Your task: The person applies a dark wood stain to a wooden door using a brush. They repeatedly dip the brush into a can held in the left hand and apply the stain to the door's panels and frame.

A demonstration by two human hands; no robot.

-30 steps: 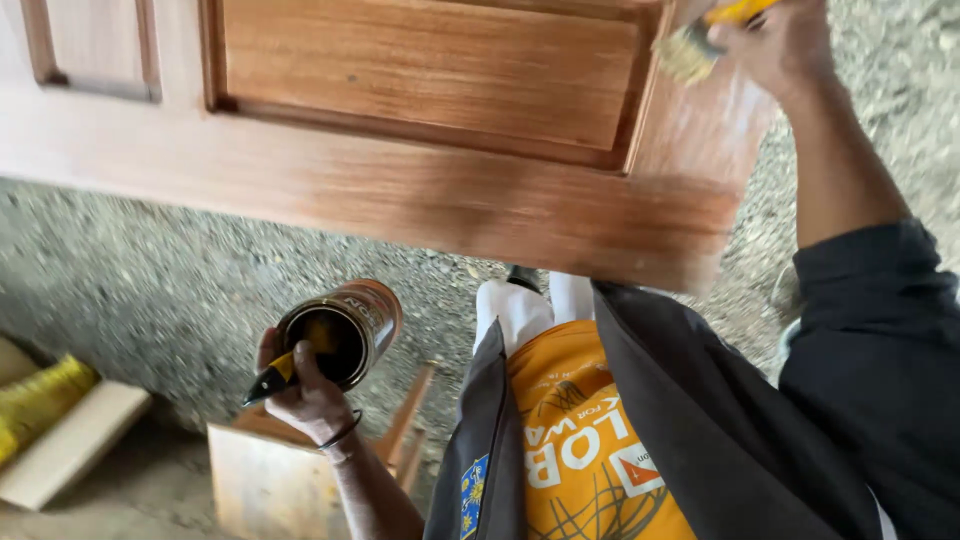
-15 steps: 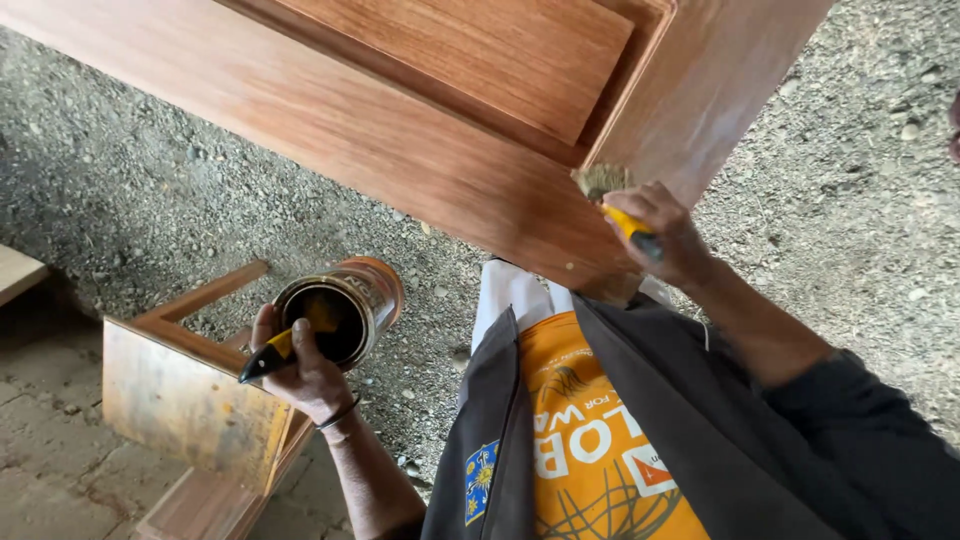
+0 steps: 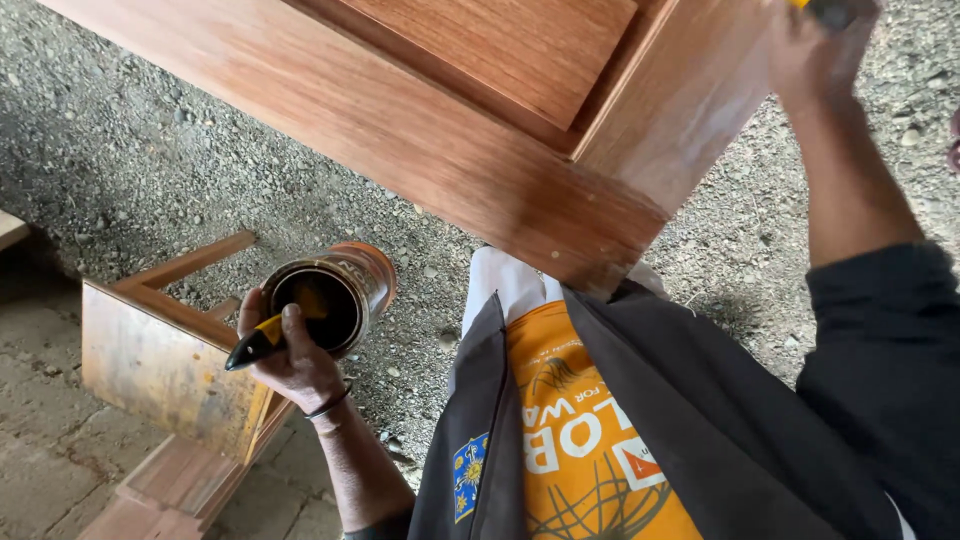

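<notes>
My left hand [image 3: 290, 365] grips an open round tin [image 3: 335, 295] of dark varnish, and a second brush with a black and yellow handle [image 3: 255, 342] is pinched against the tin's rim. My right hand [image 3: 815, 50] is raised at the top right, closed on a yellow-handled paintbrush [image 3: 822, 10] whose bristles are out of view. It hovers over the right stile of a reddish wooden panelled door [image 3: 480, 130] that lies flat in front of me, its surface glossy with wet finish.
Gravel ground [image 3: 150, 170] lies under the door. A low wooden stool or frame [image 3: 170, 365] stands at the lower left on paving. My orange shirt and dark jacket [image 3: 640, 430] fill the lower middle.
My right hand has swept the brush from the door's near corner up along the right stile to the frame's top edge. The left hand with the tin has barely shifted.
</notes>
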